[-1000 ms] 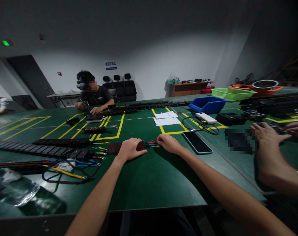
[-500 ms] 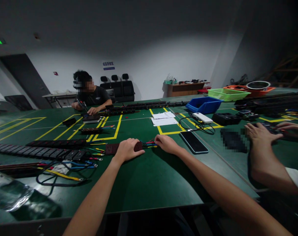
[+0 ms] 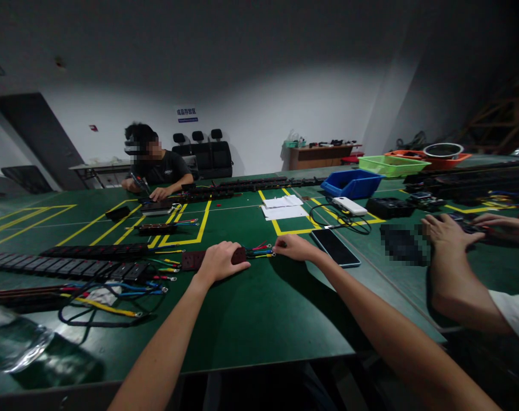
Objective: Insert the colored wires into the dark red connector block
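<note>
My left hand is wrapped over a dark red socket strip that lies on the green table. Its thumb points right along the near side. From the strip's right end come several thin coloured wires tipped with metal ring lugs. My right hand is at these tips, fingers curled into a pinch. Whether a lug sits between its fingertips is too small to tell. Just right of that hand lies a dark-screened phone.
Black socket strips and cable ends lie at left, a plastic bottle nearer. Papers, a white power bank and a blue bin stand beyond. A co-worker's hands work at right; another person sits opposite.
My right hand has shifted slightly right relative to the strip, and the wire lugs show more clearly. My left hand stays on the strip. The whole view has moved a little.
</note>
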A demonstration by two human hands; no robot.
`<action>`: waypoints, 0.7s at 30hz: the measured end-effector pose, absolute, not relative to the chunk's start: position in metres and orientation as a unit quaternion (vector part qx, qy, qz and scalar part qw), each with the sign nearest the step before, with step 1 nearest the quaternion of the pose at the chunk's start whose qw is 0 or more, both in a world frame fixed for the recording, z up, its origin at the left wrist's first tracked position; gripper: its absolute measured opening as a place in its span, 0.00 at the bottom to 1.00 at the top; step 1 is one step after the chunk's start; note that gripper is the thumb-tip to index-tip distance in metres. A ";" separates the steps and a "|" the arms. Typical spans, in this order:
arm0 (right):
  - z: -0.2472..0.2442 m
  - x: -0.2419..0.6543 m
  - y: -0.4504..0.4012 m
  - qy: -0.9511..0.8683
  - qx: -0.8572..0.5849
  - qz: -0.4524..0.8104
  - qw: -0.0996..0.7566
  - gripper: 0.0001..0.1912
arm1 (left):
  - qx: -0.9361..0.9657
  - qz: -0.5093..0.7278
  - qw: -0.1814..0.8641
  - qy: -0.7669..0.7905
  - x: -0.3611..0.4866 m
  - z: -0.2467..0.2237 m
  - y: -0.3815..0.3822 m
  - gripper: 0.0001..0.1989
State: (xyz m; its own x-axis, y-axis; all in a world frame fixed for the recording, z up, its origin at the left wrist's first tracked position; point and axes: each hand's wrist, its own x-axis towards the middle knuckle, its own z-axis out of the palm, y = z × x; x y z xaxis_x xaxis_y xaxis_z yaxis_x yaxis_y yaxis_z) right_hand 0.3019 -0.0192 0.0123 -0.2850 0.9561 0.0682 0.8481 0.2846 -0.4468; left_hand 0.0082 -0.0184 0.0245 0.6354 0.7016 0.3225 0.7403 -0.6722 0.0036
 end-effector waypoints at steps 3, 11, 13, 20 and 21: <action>0.014 0.302 -0.020 -0.775 -0.591 0.151 0.166 0.13 | -0.902 -0.149 0.061 -0.400 0.008 0.025 -0.018 0.30; 0.016 0.296 -0.019 -0.754 -0.572 0.209 0.246 0.18 | -0.902 -0.148 0.066 -0.401 0.009 0.025 -0.019 0.29; 0.017 0.294 -0.019 -0.743 -0.567 0.236 0.265 0.20 | -0.902 -0.147 0.071 -0.401 0.009 0.025 -0.019 0.29; 0.021 0.287 -0.024 -0.753 -0.554 0.233 0.269 0.22 | -0.902 -0.152 0.074 -0.398 0.009 0.024 -0.019 0.28; 0.020 0.287 -0.025 -0.754 -0.563 0.214 0.263 0.21 | -0.902 -0.151 0.074 -0.399 0.009 0.024 -0.019 0.28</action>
